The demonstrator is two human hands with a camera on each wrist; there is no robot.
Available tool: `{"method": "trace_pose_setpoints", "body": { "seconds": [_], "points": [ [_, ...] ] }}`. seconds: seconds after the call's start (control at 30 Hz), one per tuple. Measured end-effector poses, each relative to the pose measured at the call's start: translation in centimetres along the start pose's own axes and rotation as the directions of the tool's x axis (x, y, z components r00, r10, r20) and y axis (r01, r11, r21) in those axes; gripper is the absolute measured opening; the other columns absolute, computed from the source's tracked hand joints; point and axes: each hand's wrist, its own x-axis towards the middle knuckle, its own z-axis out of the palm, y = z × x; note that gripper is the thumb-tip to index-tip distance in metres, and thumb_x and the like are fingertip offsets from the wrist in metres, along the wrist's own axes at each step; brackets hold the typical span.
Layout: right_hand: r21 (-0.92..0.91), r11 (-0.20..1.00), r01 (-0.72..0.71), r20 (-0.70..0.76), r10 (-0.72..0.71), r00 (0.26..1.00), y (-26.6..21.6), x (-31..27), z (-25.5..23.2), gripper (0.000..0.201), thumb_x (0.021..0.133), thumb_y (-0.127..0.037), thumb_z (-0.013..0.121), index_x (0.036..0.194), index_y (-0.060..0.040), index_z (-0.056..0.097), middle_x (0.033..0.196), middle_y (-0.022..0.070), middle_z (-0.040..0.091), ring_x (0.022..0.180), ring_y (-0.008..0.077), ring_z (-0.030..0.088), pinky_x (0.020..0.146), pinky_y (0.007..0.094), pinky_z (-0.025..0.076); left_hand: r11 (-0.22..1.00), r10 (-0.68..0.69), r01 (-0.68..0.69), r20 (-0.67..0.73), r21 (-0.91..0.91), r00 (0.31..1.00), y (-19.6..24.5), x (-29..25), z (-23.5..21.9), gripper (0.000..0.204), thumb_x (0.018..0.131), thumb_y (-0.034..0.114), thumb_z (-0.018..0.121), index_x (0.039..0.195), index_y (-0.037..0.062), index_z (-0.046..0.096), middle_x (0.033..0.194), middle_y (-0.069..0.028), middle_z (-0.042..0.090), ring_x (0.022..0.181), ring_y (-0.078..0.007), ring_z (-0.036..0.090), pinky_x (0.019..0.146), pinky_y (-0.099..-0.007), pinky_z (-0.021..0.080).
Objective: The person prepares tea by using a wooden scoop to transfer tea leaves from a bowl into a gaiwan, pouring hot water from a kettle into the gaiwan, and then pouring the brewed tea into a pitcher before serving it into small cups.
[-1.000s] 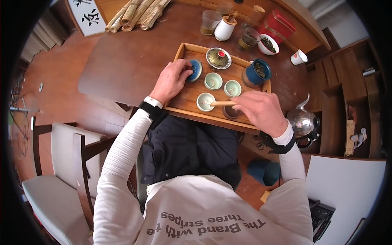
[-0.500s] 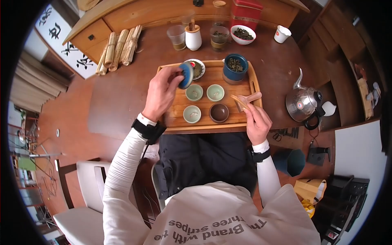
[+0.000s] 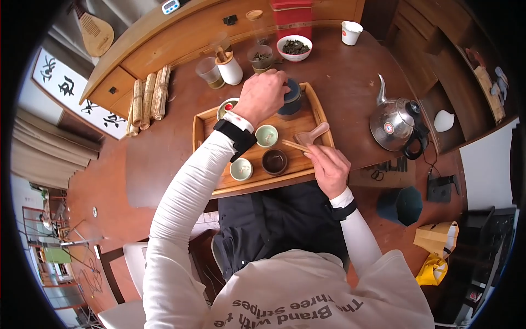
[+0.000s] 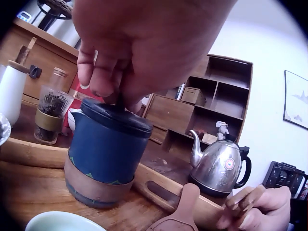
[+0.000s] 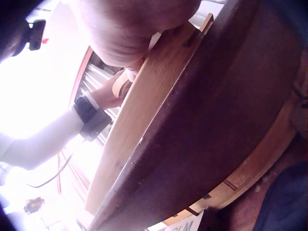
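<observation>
My left hand (image 3: 263, 97) pinches the knob of a dark blue lid (image 4: 115, 118), which sits on the blue pot (image 4: 106, 154) with a brown band round its base. The pot stands on a wooden tray (image 3: 323, 112), at the far right corner. My right hand (image 3: 331, 171) holds wooden tea tongs (image 3: 295, 145) over the tray's near right side. Beside the tongs lies a pinkish-brown scoop (image 3: 311, 135). Two pale green cups show, one by my left wrist (image 3: 267, 136), plus a dark brown cup (image 3: 274, 162). My left wrist partly hides a gaiwan with a red knob.
Right of the tray stands a steel kettle (image 3: 392, 129). Behind it are a white bowl of tea leaves (image 3: 295, 49), glasses, a white tool jar (image 3: 230, 70) and a paper cup (image 3: 351, 33). Bamboo rolls (image 3: 148, 98) lie at the far left.
My left hand has carried the blue lid from the tray's left side across to the pot. My right hand has drawn the tongs back from the cups to the tray's right side.
</observation>
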Motion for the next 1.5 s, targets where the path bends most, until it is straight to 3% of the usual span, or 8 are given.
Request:
{"method": "trace_pose_setpoints", "body": {
  "seconds": [0.37,0.63,0.83,1.03,1.2,1.27,1.37,1.5],
  "points": [
    [-0.008,1.0,0.016,-0.003,-0.016,1.0,0.0,0.0,0.0,0.026,0.081,-0.004,0.08,0.107,-0.0057,0.076,0.089,0.0067,0.071,0.075,0.0266,0.067,0.065,0.0371,0.051,0.999,0.009,-0.008,-0.008,0.04,1.0,-0.3,-0.2,0.2,0.022,0.092,0.022,0.068,0.109,0.0073,0.068,0.106,-0.0168,0.071,0.098,-0.0388,0.068,0.083,-0.0493,0.054],
    [0.179,0.963,-0.2,0.022,0.199,0.98,-0.5,0.2,-0.4,0.022,0.095,0.002,0.065,0.116,0.005,0.069,0.094,0.0152,0.07,0.075,0.0278,0.066,0.069,0.0345,0.054,0.939,-0.107,0.04,-0.18,-0.341,0.978,0.2,-5.5,-1.1,0.022,0.09,0.015,0.071,0.106,-0.0003,0.068,0.098,-0.0198,0.068,0.09,-0.0404,0.068,0.078,-0.0465,0.054],
    [0.604,0.532,-0.594,0.401,0.441,0.803,-5.3,3.4,-0.7,0.023,0.105,-0.009,0.059,0.121,0.005,0.068,0.091,0.0049,0.073,0.07,0.0083,0.059,0.063,0.0227,0.047,0.368,-0.199,0.344,0.289,-0.864,0.937,4.4,-12.1,-2.4,0.023,0.1,0.016,0.069,0.109,-0.0051,0.072,0.085,-0.0022,0.067,0.073,-0.0092,0.055,0.068,-0.0279,0.05],
    [0.629,-0.022,-0.777,0.746,0.297,0.596,-6.2,1.8,0.9,0.027,0.108,-0.018,0.056,0.102,0.0049,0.069,0.085,0.0097,0.069,0.065,0.0118,0.062,0.055,0.0244,0.051,0.068,-0.226,0.277,0.256,-0.958,0.94,3.6,-16.0,-2.1,0.019,0.102,0.011,0.065,0.112,-0.005,0.07,0.088,-0.0033,0.066,0.081,-0.011,0.063,0.082,-0.0282,0.053],
    [0.527,-0.133,-0.839,0.842,0.219,0.494,-6.2,0.8,0.8,0.026,0.107,-0.018,0.057,0.104,0.0053,0.069,0.086,0.0103,0.07,0.068,0.0136,0.066,0.058,0.0258,0.053,-0.02,-0.147,0.425,0.423,-0.905,0.894,3.0,-16.9,-2.7,0.027,0.101,0.015,0.068,0.122,-0.0032,0.068,0.095,-0.0017,0.07,0.082,-0.0054,0.06,0.071,-0.0213,0.046],
    [0.561,0.048,-0.826,0.791,0.261,0.553,-5.9,1.4,0.6,0.024,0.106,-0.016,0.058,0.107,0.0057,0.069,0.087,0.0101,0.071,0.069,0.0136,0.067,0.061,0.0254,0.054,-0.088,-0.136,0.446,0.455,-0.89,0.88,2.9,-16.5,-3.3,0.026,0.101,0.014,0.068,0.12,-0.0032,0.07,0.092,-0.0013,0.07,0.079,-0.0053,0.06,0.069,-0.0216,0.046],
    [0.569,0.563,-0.599,0.41,0.437,0.8,-5.3,1.8,0.9,0.021,0.102,-0.011,0.065,0.112,0.0057,0.071,0.084,0.0066,0.073,0.074,0.0137,0.07,0.072,0.0252,0.055,0.267,-0.421,0.357,0.225,-0.895,0.879,0.9,-14.2,-5.3,0.021,0.098,0.022,0.072,0.104,0.0021,0.077,0.079,0.0043,0.066,0.068,-0.0029,0.052,0.062,-0.0222,0.043],
    [0.427,0.771,-0.472,0.119,0.469,0.875,-2.0,0.6,1.5,0.016,0.099,-0.009,0.068,0.103,0.0052,0.071,0.076,0.0074,0.069,0.066,0.0133,0.065,0.063,0.0261,0.05,0.62,-0.517,0.185,-0.22,-0.763,0.827,-5.7,-8.6,-8.3,0.022,0.098,0.02,0.071,0.092,-0.0008,0.073,0.073,0.0032,0.063,0.068,-0.0047,0.051,0.061,-0.0228,0.042]
  ]
}}
